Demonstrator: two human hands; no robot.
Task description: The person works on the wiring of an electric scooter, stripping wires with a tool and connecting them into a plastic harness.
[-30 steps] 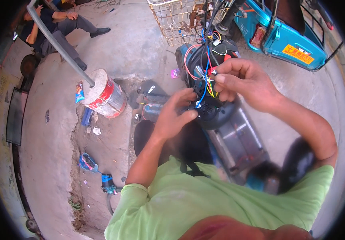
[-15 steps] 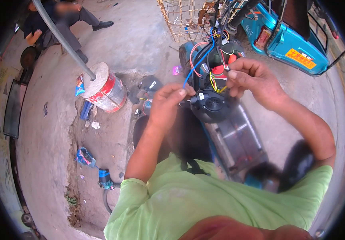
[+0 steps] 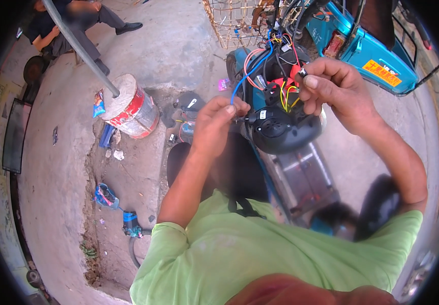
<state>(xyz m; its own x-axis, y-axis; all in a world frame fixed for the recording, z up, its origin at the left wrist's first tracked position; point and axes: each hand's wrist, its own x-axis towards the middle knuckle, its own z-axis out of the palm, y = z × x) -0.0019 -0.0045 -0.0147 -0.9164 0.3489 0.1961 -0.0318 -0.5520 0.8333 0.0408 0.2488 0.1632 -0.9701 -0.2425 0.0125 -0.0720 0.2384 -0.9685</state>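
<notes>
Centrally, both bare hands worked apart from each other above an opened mass of wiring. The left hand (image 3: 214,122) held the blue wire (image 3: 249,74) near its end, with thumb and forefinger drawn together in a narrow pinch; from there the wire arched up and away to the bundle. The right hand (image 3: 339,94), set farther from the body, pinched a small dark connector (image 3: 303,73) between thumb and forefinger, while its other fingers curled loosely beneath.

Between the hands, and slightly nearer the wearer, lay a rounded black housing (image 3: 275,127) with a circular grille and a small white label. Yellow-green wires (image 3: 284,95) rose just behind it, beside a bright red part whose exact form could not be told. Beyond the wiring stood a rusted wire basket (image 3: 229,23); to its right was a turquoise vehicle body (image 3: 361,53) bearing an orange sticker.

At left, a red-and-white bucket (image 3: 140,118) supported a slanting grey pole (image 3: 78,48), and a blue snack packet (image 3: 98,104) rested against the bucket's upper edge. Farther back sat another person (image 3: 109,19) in dark clothing. A pink wrapper (image 3: 223,84) lay on the concrete ground near the wiring.
</notes>
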